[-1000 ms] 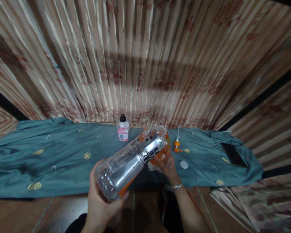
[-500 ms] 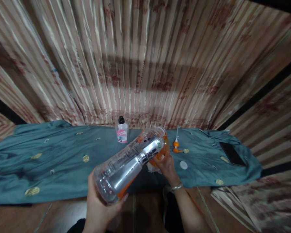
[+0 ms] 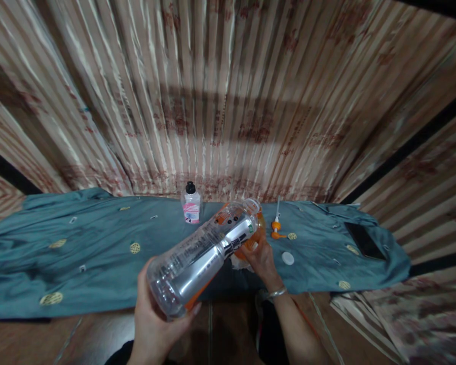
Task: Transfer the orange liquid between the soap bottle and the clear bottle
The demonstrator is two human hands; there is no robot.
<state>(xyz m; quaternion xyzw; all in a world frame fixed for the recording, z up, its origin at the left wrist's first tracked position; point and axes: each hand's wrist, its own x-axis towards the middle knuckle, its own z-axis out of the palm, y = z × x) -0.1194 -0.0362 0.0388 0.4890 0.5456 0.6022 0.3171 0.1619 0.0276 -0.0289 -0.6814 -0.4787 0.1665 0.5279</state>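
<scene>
My left hand (image 3: 157,314) is wrapped round the base of a large clear plastic bottle (image 3: 201,263) with a silver and orange label. The bottle is tilted, its neck up and to the right, over an orange bottle (image 3: 259,234). My right hand (image 3: 260,258) grips that orange bottle, which is mostly hidden behind the clear one. Whether liquid passes between them I cannot tell. Below the orange bottle, by my right hand, lies a crumpled whitish tissue or cloth (image 3: 240,263). An orange pump head (image 3: 275,228) with a long tube and a white round cap (image 3: 288,258) lie to the right.
A small bottle (image 3: 191,208) with a black cap and pink label stands at the back. A dark flat phone-like object (image 3: 365,241) lies at the right on the green cloth (image 3: 99,253). Patterned curtains (image 3: 220,101) hang behind, and dark poles slant at both sides.
Almost nothing differs. Both hands keep their places and the clear bottle stays tilted over the orange bottle, with only a very slight shift.
</scene>
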